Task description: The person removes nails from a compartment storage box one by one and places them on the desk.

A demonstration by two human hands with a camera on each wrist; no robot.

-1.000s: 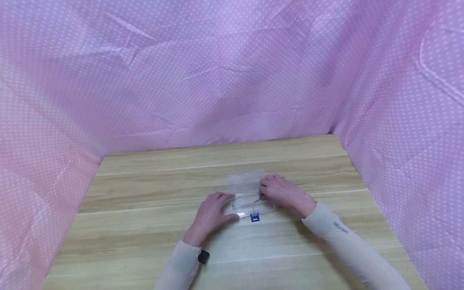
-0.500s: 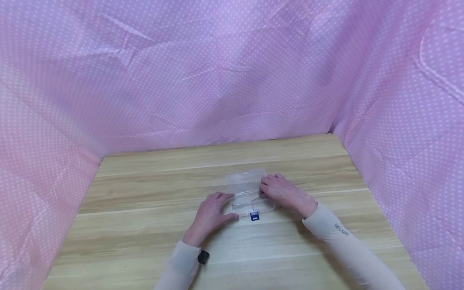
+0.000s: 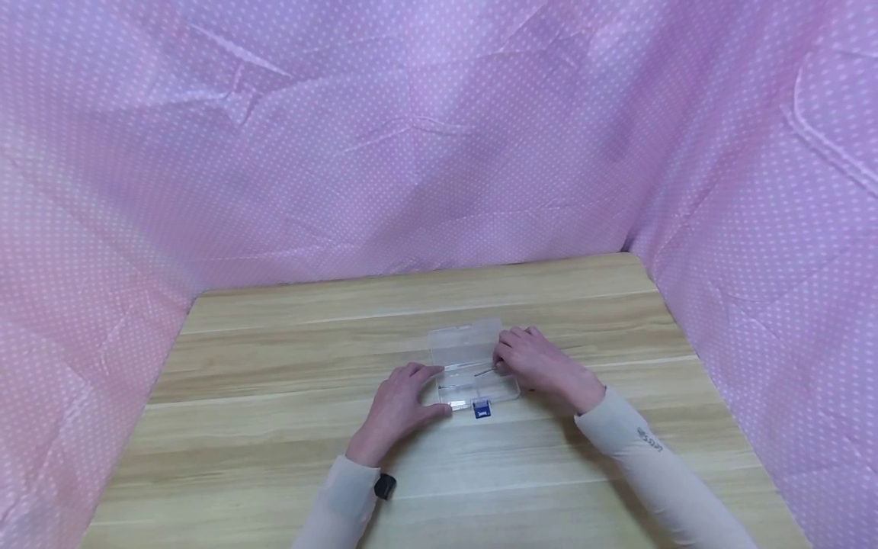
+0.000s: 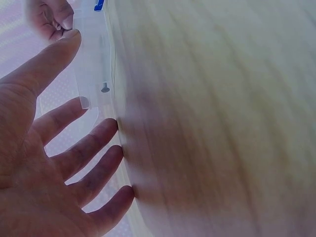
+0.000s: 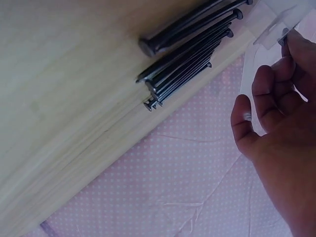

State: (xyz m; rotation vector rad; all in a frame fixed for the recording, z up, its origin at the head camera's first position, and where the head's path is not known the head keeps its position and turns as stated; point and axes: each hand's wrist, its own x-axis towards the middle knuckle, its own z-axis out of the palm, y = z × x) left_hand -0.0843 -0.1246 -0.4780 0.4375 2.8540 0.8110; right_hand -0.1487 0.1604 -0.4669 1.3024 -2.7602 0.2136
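A clear plastic box (image 3: 453,396) lies on the table with its lid (image 3: 454,348) folded back. My left hand (image 3: 401,404) holds its left end between thumb and index finger, the other fingertips resting on the table in the left wrist view. Over the box's right half, my right hand (image 3: 535,366) pinches a nail (image 3: 485,372) near its head; the shank slants left across the compartments. Another nail (image 4: 105,88) shows through the box wall. Several dark nails (image 5: 187,54) lie beside the box in the right wrist view, mostly hidden behind my right hand in the head view.
A blue tag (image 3: 482,409) sits at the box's front edge. The wooden table (image 3: 309,358) stretches around it, with pink dotted cloth (image 3: 411,152) hanging along the back and sides. A black band (image 3: 386,486) is on my left wrist.
My right hand has shifted slightly right, and the nail in its fingers now shows more of its length above the box. The left hand and the box stay put.
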